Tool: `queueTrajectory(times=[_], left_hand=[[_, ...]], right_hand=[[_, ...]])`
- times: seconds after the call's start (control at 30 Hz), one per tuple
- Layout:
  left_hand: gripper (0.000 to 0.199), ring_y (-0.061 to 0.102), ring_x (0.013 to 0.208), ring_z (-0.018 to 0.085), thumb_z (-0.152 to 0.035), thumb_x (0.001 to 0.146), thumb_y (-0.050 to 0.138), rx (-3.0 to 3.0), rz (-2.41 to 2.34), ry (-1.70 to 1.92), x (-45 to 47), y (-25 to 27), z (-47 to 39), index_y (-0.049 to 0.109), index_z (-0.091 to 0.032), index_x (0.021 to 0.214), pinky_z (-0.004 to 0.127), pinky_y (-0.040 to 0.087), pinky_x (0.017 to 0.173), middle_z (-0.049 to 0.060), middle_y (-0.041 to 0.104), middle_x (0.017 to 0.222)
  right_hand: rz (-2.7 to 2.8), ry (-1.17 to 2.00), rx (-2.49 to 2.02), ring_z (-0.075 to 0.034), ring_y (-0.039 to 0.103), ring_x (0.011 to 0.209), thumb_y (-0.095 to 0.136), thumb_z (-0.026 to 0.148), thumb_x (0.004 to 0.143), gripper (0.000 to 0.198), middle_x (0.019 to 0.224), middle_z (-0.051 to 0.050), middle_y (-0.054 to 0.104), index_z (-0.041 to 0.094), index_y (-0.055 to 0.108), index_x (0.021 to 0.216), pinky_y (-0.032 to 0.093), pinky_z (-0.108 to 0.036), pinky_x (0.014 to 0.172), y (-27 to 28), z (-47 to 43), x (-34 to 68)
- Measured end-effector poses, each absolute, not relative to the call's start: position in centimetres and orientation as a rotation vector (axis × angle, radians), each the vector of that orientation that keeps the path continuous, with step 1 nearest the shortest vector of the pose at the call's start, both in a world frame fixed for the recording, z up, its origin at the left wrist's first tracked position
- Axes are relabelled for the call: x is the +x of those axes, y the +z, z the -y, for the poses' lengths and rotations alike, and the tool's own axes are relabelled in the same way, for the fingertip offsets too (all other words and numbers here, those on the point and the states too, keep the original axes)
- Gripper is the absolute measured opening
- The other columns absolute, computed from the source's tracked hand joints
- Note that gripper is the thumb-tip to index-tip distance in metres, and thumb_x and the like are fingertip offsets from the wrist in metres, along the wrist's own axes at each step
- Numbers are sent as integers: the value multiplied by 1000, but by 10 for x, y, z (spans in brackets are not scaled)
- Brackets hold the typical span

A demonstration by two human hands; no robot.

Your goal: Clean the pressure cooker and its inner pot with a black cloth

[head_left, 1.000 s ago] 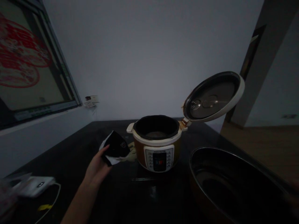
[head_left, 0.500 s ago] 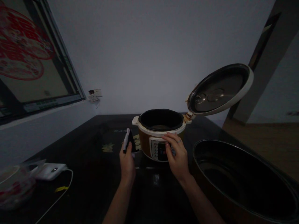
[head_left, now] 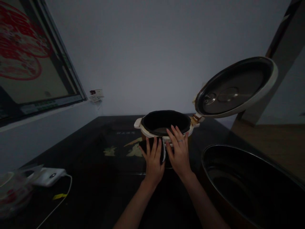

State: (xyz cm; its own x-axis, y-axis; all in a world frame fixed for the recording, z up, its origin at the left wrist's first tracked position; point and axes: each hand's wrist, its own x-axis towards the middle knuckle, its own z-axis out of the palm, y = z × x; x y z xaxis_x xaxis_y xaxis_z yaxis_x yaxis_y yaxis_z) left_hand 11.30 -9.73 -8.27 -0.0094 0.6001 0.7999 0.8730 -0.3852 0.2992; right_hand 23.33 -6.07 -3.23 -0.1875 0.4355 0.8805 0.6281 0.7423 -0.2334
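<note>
An electric pressure cooker (head_left: 148, 131) with a white rim stands on the dark table, its lid (head_left: 234, 90) raised to the right. The dark inner pot (head_left: 164, 119) shows inside. My left hand (head_left: 153, 159) presses a folded black cloth (head_left: 145, 144) with a pale edge flat against the cooker's front, fingers spread over it. Beside it, my right hand (head_left: 178, 149) rests on the front rim with its fingers apart, a ring on one finger. Both hands and the cloth cover most of the control panel.
A large dark oval pot (head_left: 228, 178) stands close on the right. At the left are a plastic bag (head_left: 14, 197), a white device (head_left: 49, 176) with a cable, and a yellow scrap (head_left: 59, 196). Wall sockets (head_left: 97, 93) sit at the back left, beside the window.
My left hand has moved right, bringing the cloth from beside the cooker onto its front. My right hand has shifted slightly up, its fingers now spread over the rim. The view has shifted slightly.
</note>
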Motion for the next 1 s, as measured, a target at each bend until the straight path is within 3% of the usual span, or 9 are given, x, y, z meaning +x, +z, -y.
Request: queueTrajectory(times=[0.23,0.53,0.83,1.0], left_hand=[[77,-9,150,34,-12,90,47,-2097,1367,-1298,98,-89,89,14,-40,154,67,17,113,0,-1,165],[76,-1,151,25,-19,94,45,-2027,1380,-1595,87,-103,82,2,-31,156,53,19,119,4,4,165],[71,1,150,21,-23,97,43,-2120,1395,-1815,101,-108,94,4,-35,156,44,11,122,1,0,165],[59,9,150,17,-34,101,35,-1717,1736,-2460,112,-96,95,15,-30,156,38,9,123,1,11,165]], right_hand=[[1840,-239,-809,-23,28,146,42,20,99,43,149,-10,46,23,44,142,14,-57,119,-42,60,237],[1832,-299,-808,-22,31,145,43,19,98,40,145,-11,50,21,47,138,14,-56,119,-43,59,236],[1843,-299,-804,-20,31,145,45,18,97,39,145,-11,50,19,49,136,11,-52,120,-43,59,237],[1834,-286,-797,-21,32,144,44,19,98,40,145,-11,51,21,48,137,12,-54,120,-43,58,238]])
